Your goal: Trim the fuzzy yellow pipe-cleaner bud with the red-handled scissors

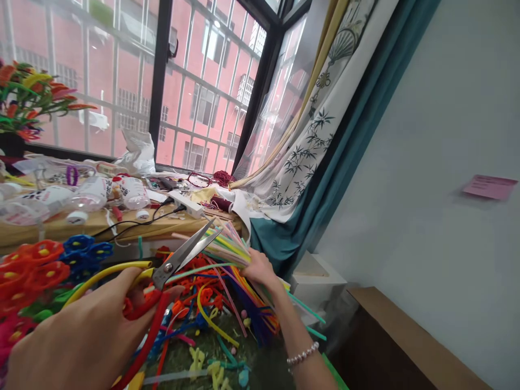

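Observation:
My left hand (87,325) is closed around the red-handled scissors (173,265), whose blades are slightly apart and point up and to the right. A bent yellow pipe cleaner (101,273) runs along the top of that hand by the scissors' pivot. Farther right, my right hand (260,266) grips a bundle of pastel pipe cleaners (227,246). The blade tips lie in front of the bundle in the view; whether they touch it, I cannot tell. Under the right wrist is a spread of orange and purple pipe cleaners (260,309).
Orange fuzzy flowers (34,271) and blue ones (85,252) stand at left. Loose coloured pieces litter the dark green surface (227,346). On the windowsill lie plastic bottles (91,192) and a power strip (187,205). A cardboard box (406,330) stands at right, below the curtain (345,162).

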Available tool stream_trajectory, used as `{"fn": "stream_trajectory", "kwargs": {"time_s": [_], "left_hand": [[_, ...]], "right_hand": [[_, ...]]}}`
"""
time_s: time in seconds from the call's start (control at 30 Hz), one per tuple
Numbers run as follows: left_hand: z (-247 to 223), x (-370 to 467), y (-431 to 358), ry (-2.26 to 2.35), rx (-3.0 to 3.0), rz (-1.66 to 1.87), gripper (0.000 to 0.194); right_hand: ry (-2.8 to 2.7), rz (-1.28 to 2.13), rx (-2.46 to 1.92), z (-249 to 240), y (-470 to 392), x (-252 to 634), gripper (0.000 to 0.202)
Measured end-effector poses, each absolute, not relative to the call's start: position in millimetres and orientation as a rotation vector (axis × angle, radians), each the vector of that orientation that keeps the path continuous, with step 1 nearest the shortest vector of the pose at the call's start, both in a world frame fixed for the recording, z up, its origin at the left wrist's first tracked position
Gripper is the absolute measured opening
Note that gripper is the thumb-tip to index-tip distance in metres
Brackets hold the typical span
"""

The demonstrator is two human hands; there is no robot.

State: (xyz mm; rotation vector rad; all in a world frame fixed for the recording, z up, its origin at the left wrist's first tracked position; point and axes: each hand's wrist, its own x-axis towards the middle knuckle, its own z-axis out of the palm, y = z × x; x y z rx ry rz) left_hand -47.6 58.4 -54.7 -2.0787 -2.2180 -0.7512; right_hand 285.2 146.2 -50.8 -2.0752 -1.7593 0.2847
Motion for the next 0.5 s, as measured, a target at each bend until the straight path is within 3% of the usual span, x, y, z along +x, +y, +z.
{"fn": "stream_trajectory", "kwargs": {"time_s": [0.5], "left_hand": [[-36.4, -35.5, 51.8, -2.201, -1.969, -0.708, 0.071]], "right_hand": [[-1.958, 0.285, -2.360, -81.5, 140.6, 235.6, 0.043]]}}
